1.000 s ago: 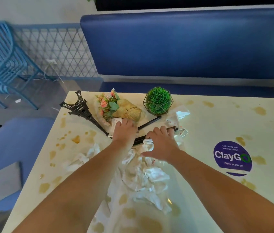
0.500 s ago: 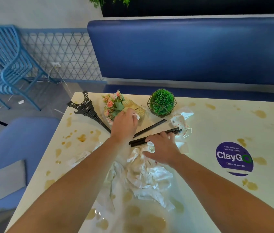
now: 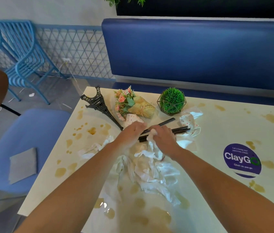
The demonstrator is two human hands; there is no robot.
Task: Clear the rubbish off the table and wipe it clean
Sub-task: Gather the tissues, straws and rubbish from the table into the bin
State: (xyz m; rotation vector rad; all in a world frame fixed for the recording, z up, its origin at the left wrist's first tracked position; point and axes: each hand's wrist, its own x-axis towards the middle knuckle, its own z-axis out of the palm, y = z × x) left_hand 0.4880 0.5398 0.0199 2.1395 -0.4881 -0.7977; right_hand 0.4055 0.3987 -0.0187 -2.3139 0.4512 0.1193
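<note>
Here a crumpled tissue is pinched in the curled right hand, apparently so scraps are bunched for one carry. The left hand lies alongside at nine o'clock, its grip unclear. More tissues lie at six o'clock on the stained table.

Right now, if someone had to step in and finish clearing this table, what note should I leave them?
Left hand: over the table beside the right; what it grips, if anything, cannot be told.
Right hand: pinches a wad of white tissue over the black straws.
Crumpled tissues and a clear plastic bag lie mid-table; a spotted face mask lies beyond the straws.
Done: nothing cleared yet.
Left: gather the rubbish, then wipe the brown stains on the table. Grey cloth lies on the blue seat.
</note>
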